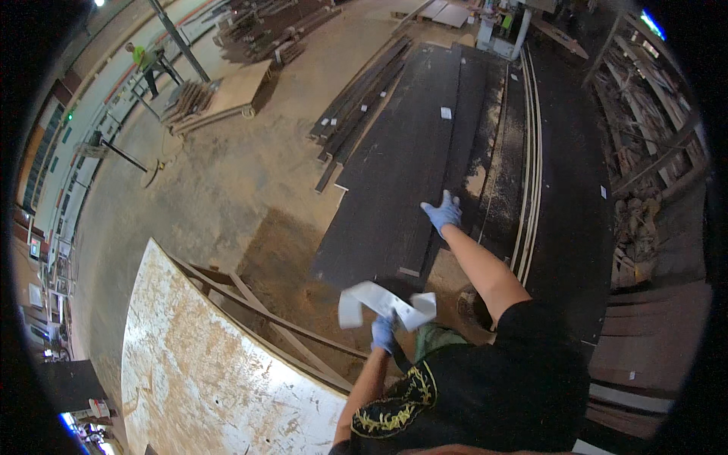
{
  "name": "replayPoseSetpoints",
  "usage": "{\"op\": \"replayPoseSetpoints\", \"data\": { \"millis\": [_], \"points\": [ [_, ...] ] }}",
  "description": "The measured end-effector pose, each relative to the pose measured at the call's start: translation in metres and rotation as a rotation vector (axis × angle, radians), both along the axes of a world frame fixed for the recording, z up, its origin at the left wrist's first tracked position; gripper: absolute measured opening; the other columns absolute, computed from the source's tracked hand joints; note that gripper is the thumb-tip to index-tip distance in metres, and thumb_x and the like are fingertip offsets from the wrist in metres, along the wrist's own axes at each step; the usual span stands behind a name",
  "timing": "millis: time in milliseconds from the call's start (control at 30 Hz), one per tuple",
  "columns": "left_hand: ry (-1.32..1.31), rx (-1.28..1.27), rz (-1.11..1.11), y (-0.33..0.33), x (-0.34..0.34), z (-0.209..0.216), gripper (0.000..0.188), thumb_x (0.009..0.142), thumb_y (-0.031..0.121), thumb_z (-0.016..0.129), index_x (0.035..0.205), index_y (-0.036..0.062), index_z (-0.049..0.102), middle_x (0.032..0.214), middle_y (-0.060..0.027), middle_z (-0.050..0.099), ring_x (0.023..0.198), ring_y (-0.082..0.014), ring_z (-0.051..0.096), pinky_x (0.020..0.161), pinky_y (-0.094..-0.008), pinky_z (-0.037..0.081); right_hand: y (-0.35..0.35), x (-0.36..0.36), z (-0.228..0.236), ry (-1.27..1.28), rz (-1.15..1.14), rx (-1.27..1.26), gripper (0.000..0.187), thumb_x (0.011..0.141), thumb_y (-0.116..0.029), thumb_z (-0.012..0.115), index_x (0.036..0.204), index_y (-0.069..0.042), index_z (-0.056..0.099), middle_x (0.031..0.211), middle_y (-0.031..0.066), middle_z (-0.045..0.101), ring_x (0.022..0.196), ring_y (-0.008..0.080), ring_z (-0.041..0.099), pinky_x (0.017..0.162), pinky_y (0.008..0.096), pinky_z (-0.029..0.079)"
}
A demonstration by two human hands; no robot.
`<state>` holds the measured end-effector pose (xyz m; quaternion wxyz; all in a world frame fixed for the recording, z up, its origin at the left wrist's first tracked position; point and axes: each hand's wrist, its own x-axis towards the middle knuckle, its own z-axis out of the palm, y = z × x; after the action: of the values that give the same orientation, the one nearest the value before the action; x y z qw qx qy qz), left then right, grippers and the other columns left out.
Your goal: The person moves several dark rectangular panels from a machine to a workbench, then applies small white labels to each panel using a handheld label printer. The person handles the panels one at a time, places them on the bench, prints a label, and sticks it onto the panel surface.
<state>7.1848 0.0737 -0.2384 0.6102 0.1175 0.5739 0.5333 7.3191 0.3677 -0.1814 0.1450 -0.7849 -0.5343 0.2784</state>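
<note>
My left hand (383, 334), in a blue glove, is closed around a curling white paper strip (371, 296) with small marks on it, close to my body. Ahead and to the right, my right hand (443, 212), gloved too, reaches out over long dark boards (394, 167) with its fingers spread and nothing in them. It is over the edge of a wide black board; whether it presses on the surface I cannot tell. A small white label (446, 113) lies on that board farther away.
A worn white-topped table (205, 364) fills the near left. Thin stacked strips (531, 174) with pale edges run along the right. Narrow dark boards (356, 98) lie at the far left of the stack. A person (144, 64) stands far off by a loaded cart (227, 95).
</note>
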Motion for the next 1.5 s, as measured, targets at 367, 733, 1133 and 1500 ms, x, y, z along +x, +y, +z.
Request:
{"op": "replayPoseSetpoints", "data": {
  "millis": [367, 733, 1133, 1500],
  "points": [
    [0.595, -0.185, 0.351, 0.009, -0.075, 0.036, 0.038, 0.082, 0.036, 0.051, 0.098, 0.002, 0.058, 0.089, -0.0113, 0.062, 0.08, -0.0198, 0.059, 0.074, -0.0322, 0.044, 0.098, 0.005, -0.069, -0.156, 0.155, 0.204, 0.063, 0.066, -0.037, 0.065, 0.118, -0.009, 0.044, 0.119, 0.0165, 0.044, 0.11, 0.034, 0.041, 0.089, 0.0464, 0.034],
    [0.493, -0.263, 0.812, 0.015, -0.171, 0.02, 0.047, 0.079, 0.044, 0.051, 0.093, -0.0004, 0.059, 0.084, -0.0177, 0.061, 0.077, -0.0281, 0.058, 0.07, -0.0358, 0.044, 0.125, -0.052, -0.022, 0.936, -0.069, 0.251, 0.038, 0.075, -0.009, 0.061, 0.112, -0.01, 0.049, 0.094, 0.0111, 0.058, 0.073, 0.0216, 0.055, 0.058, 0.0406, 0.047],
    [0.137, 0.008, 0.93, 0.05, -0.363, -0.018, 0.05, 0.085, 0.033, 0.051, 0.123, 0.0033, 0.038, 0.104, -0.0087, 0.053, 0.086, -0.0209, 0.055, 0.068, -0.033, 0.049, 0.266, -0.267, 0.0, 1.14, -0.127, 0.327, 0.056, 0.066, -0.018, 0.062, 0.118, -0.018, 0.041, 0.104, 0.0059, 0.051, 0.084, 0.0221, 0.053, 0.055, 0.0378, 0.048],
    [0.101, 0.073, 1.096, 0.131, -0.435, -0.001, 0.046, 0.079, 0.026, 0.062, 0.119, 0.0093, 0.045, 0.104, -0.004, 0.055, 0.086, -0.018, 0.055, 0.071, -0.0337, 0.048, 0.335, -0.37, -0.116, 1.104, -0.018, 0.087, 0.029, 0.079, -0.01, 0.054, 0.106, -0.004, 0.045, 0.089, 0.0077, 0.051, 0.075, 0.0205, 0.046, 0.066, 0.0362, 0.04]
  ]
}}
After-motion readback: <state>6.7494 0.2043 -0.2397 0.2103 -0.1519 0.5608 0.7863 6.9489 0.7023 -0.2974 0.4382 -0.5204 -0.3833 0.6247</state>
